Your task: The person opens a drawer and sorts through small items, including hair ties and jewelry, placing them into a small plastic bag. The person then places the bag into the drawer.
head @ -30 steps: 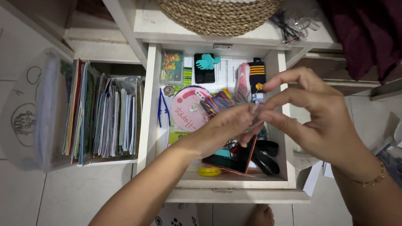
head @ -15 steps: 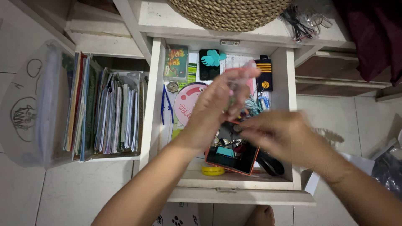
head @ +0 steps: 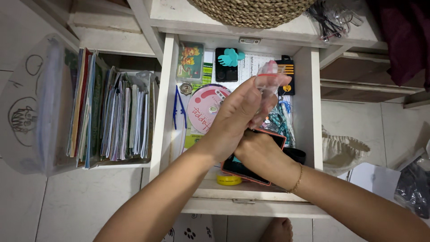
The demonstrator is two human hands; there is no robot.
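Your left hand (head: 233, 118) holds a small clear plastic bag (head: 268, 83) with a red band near its top, fingers pinched closed on its lower part so that it stands up above the open white drawer (head: 166, 112), over the drawer's back right area. Your right hand (head: 260, 154) sits just beneath the left, touching it at the wrist side, curled over a flat dark case with an orange rim (head: 251, 172) that lies in the drawer; you cannot tell whether those fingers grip the case or only rest on it. Beside the case, near the drawer's front edge, lies a yellow tape roll (head: 228, 180). To the left of your hands are a pink disc (head: 204, 107) and blue tweezers (head: 179, 107); behind them a teal hand-shaped clip (head: 230, 57) rests on a black block. A woven basket (head: 251, 11) stands on the shelf above, and upright books and folders (head: 112, 116) fill the compartment left of the drawer.
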